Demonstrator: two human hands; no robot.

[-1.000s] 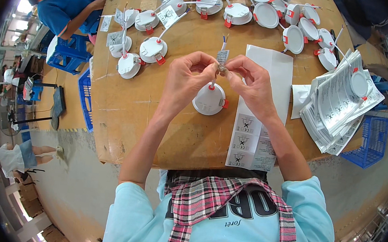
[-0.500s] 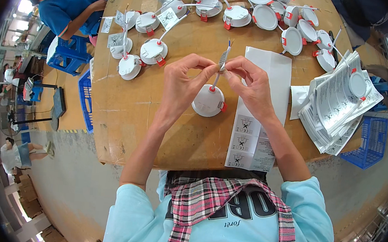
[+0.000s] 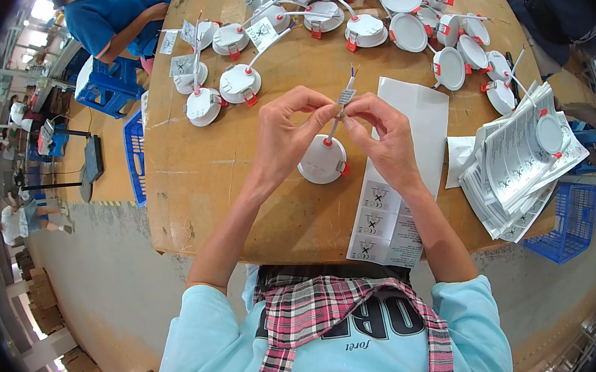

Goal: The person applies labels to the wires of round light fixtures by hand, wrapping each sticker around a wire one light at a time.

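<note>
A round white downlight [image 3: 320, 165] with red clips lies on the table in front of me. Its white cable rises between my hands, with bare coloured wire ends at the top. A small printed silver-white label [image 3: 347, 97] sits on the cable, its upper part showing above my fingertips. My left hand [image 3: 290, 131] pinches the label's lower part against the cable with thumb and forefinger. From the other side, my right hand [image 3: 383, 138] pinches at the same spot, fingertips touching those of the left. What lies between the fingertips is mostly hidden.
Several finished-looking downlights [image 3: 239, 83] with cables and labels cover the table's far side. By my right forearm lies a printed label sheet [image 3: 411, 111]; a sheet stack [image 3: 505, 163] with a downlight on top is farther right. Blue crates [image 3: 562, 222] flank the table. Someone in blue [image 3: 117, 11] sits far left.
The label has turned, so its printed face shows more, above my fingertips. Both hands keep their pinch at the cable. The whole view has shifted slightly.
</note>
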